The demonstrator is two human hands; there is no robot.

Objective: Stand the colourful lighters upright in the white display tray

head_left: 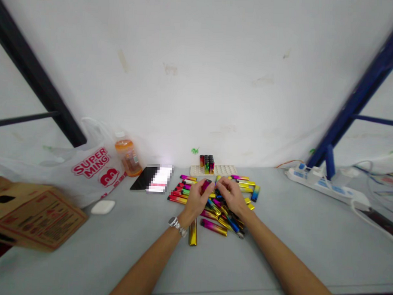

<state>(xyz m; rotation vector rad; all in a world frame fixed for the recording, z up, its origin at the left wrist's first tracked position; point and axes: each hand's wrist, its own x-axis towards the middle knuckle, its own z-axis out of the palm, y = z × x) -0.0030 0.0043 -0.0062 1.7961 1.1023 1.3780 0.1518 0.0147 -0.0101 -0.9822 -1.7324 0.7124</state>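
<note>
Near the middle of the table's [122, 244] back edge, a small group of standing lighters [211, 166] fills only part of a pale tray [226, 169], whose bare cells show to the right, while loose lighters [219, 210] lie heaped between it and the table's front edge, so the work looks barely begun, with the greater share left. The left hand [196, 199] has a purple lighter [206, 185] pinched in its fingers above the heap; the right hand's [234, 196] fingers curl narrowly just beside it, and whether they grip anything cannot be told.

Rack [226, 170] behind pile [215, 205]; btl [129, 157] L, pwr strip [327, 187] R.
</note>
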